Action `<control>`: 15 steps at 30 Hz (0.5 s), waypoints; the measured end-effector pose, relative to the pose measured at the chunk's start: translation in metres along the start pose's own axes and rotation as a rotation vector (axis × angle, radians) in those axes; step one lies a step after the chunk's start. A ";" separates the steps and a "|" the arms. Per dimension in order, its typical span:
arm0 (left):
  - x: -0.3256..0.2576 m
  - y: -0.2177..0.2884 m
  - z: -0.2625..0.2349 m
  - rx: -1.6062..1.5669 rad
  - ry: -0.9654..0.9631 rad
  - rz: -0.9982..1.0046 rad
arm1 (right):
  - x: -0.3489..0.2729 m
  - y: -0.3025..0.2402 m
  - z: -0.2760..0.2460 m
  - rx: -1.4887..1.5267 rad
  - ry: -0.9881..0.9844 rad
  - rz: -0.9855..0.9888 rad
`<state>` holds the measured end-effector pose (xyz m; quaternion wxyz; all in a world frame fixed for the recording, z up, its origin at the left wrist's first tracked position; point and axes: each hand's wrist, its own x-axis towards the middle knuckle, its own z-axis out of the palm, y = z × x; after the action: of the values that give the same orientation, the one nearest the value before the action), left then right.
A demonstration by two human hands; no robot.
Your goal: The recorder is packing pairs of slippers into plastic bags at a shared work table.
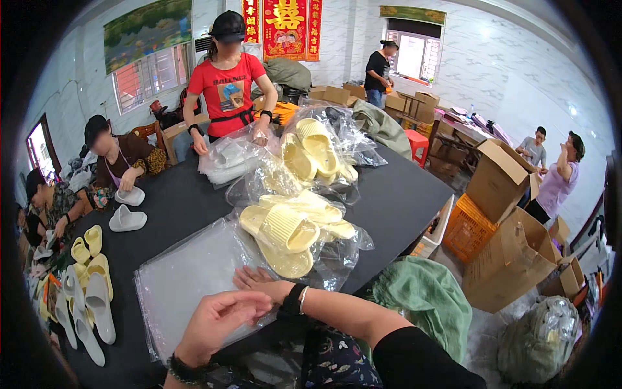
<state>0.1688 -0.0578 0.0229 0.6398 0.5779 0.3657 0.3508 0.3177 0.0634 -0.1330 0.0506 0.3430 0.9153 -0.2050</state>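
A stack of clear plastic bags [184,279] lies on the dark table right in front of me. My right hand [262,285] rests flat on the stack's right part, fingers stretched out. Just nearer to me, my left hand [223,321] hovers over the bags' near edge, fingers loosely bent and nothing visible in them; it partly overlaps my right wrist. Beyond my right hand sits a pile of pale yellow slippers [288,230] in clear bags. Behind it are further bagged yellow slippers [311,152].
Grey slippers [97,298] and yellow slippers [94,240] line the table's left side. Across the table a person in red [227,91] handles clear bags; at left another touches a white slipper [129,196]. A green sack [421,305], cartons [508,259] and an orange crate [468,227] stand at right.
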 end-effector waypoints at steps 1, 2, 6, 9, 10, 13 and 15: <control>0.004 -0.019 -0.008 0.001 0.037 0.038 | -0.001 -0.003 -0.002 0.010 0.003 -0.010; 0.010 -0.034 -0.017 0.001 0.037 0.038 | -0.002 -0.004 -0.003 0.020 0.005 -0.015; 0.032 -0.092 -0.064 0.447 0.346 0.117 | 0.009 0.008 0.015 0.021 0.076 -0.036; 0.035 -0.132 -0.093 0.788 0.464 0.207 | 0.011 0.012 0.020 0.037 0.115 -0.067; 0.035 -0.143 -0.099 0.905 0.492 0.247 | 0.011 0.011 0.019 0.028 0.104 -0.064; 0.036 -0.170 -0.106 1.106 0.439 0.056 | 0.006 0.003 0.010 0.000 0.076 -0.044; 0.036 -0.175 -0.102 1.161 0.403 -0.029 | 0.003 0.001 0.008 -0.023 0.057 -0.026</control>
<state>0.1018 0.0082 -0.1601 0.1436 0.7494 0.6186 0.1877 0.3157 0.0629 -0.1418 0.0260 0.3361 0.9231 -0.1852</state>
